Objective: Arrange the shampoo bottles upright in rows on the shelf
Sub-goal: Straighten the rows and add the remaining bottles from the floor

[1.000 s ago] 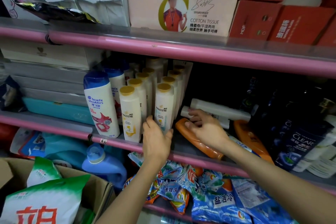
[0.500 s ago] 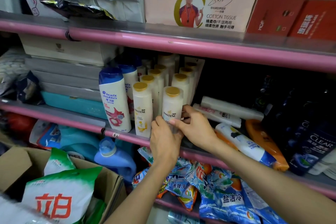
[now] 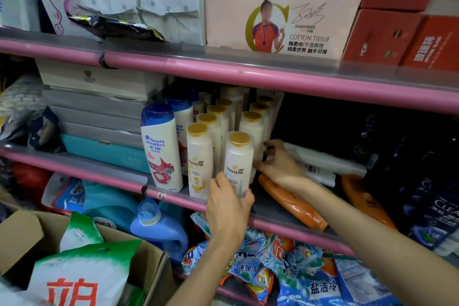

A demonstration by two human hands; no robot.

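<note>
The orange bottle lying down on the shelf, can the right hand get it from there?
Probably yes. The orange bottle lies flat right under the right hand and wrist, with nothing covering it. That hand looks free, fingers by the back Pantene bottles, so it could likely drop down and take it.

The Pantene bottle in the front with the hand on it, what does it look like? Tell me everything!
The Pantene bottle is a white, plastic-looking cylinder with a round gold cap on top and gold "PANTENE" lettering on its front. It stands upright at the front edge of the pink shelf, heading the right row of matching bottles. The left hand grips its lower part. The right hand reaches in just behind it.
</note>
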